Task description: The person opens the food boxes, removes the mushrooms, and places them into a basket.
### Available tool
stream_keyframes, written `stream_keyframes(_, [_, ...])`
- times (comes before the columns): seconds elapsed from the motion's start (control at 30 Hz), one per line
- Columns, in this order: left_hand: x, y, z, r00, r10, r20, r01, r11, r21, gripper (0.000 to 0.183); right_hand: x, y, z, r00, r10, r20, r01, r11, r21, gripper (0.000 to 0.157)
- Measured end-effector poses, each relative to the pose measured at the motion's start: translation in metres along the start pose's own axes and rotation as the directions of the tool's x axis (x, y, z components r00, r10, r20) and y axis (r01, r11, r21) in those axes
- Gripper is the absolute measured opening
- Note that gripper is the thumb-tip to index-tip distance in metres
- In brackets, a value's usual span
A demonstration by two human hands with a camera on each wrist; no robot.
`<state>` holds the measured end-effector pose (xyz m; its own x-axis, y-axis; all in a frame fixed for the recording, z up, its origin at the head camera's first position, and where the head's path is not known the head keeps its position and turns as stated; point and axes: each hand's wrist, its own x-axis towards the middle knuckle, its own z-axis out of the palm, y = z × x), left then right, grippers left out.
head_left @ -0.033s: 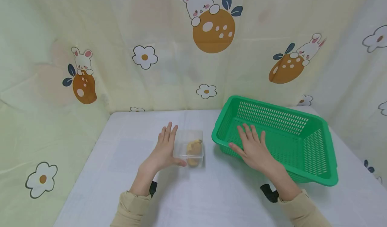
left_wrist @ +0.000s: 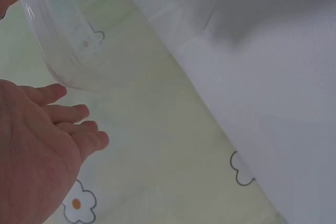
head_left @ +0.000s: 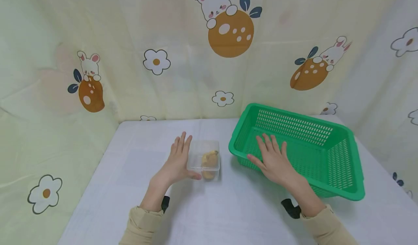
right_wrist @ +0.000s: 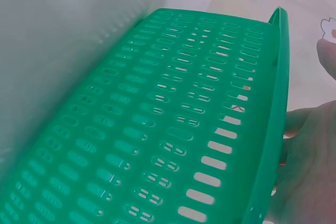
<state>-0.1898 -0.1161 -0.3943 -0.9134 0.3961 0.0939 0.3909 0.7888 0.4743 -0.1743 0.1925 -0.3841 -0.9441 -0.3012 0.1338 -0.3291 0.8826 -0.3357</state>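
A clear plastic box (head_left: 195, 161) stands on the white-covered table with a yellowish-brown rounded thing (head_left: 210, 159) inside; its kind I cannot tell. My left hand (head_left: 175, 165) hovers at the box's left side, fingers extended, thumb overlapping its front corner. In the left wrist view the box's transparent wall (left_wrist: 44, 40) rises just beyond the fingertips (left_wrist: 97, 139). To the right is a green slotted plastic basket (head_left: 356, 165). Over its near left rim, my right hand (head_left: 275, 163) spreads its fingers and holds nothing. The basket's slotted side (right_wrist: 157, 103) fills much of the right wrist view.
A white cloth (head_left: 130, 187) covers the table, whose back edge meets a hanging pale curtain (head_left: 183, 85) printed with rabbits and flowers. Another stretch of curtain (head_left: 36, 143) hangs along the left. Black straps (head_left: 290, 208) sit at both wrists.
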Motion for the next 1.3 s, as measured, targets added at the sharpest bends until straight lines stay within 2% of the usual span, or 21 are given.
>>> stream_keyframes(0.27, [-0.005, -0.004, 0.001, 1.0, -0.021, 0.0, 0.021, 1.0, -0.016, 0.126, 0.002, -0.011, 0.006, 1.0, -0.019, 0.0, 0.019, 1.0, 0.002, 0.076])
stream_keyframes(0.47, [-0.008, -0.008, 0.003, 1.0, -0.016, -0.005, 0.016, 0.999, -0.028, 0.121, 0.008, -0.032, 0.014, 0.994, -0.094, -0.048, 0.095, 0.996, 0.004, 0.073])
stream_keyframes(0.6, [-0.011, -0.01, 0.005, 1.0, -0.014, -0.017, 0.014, 0.999, -0.031, 0.118, 0.014, -0.053, 0.025, 0.979, -0.189, -0.072, 0.189, 0.982, -0.004, 0.072])
stream_keyframes(0.77, [-0.013, -0.01, 0.007, 0.999, 0.0, -0.032, -0.001, 0.999, -0.041, 0.116, 0.021, -0.076, 0.039, 0.95, -0.301, -0.084, 0.299, 0.953, -0.042, 0.072])
stream_keyframes(0.93, [-0.014, -0.01, 0.006, 1.0, 0.0, -0.03, -0.001, 0.999, -0.05, 0.113, 0.026, -0.091, 0.05, 0.938, -0.345, -0.044, 0.343, 0.939, -0.039, 0.072])
stream_keyframes(1.13, [-0.013, -0.012, 0.006, 1.0, -0.013, -0.023, 0.012, 0.999, -0.044, 0.111, 0.034, -0.099, 0.061, 0.927, -0.374, -0.006, 0.374, 0.927, -0.021, 0.069])
stream_keyframes(1.2, [-0.013, -0.013, 0.006, 1.0, -0.019, -0.025, 0.017, 0.998, -0.062, 0.109, 0.036, -0.101, 0.064, 0.922, -0.387, -0.002, 0.387, 0.922, -0.015, 0.068])
stream_keyframes(1.3, [-0.012, -0.014, 0.008, 0.999, -0.025, -0.036, 0.021, 0.993, -0.113, 0.101, 0.039, -0.102, 0.068, 0.913, -0.408, 0.006, 0.407, 0.911, -0.06, 0.066])
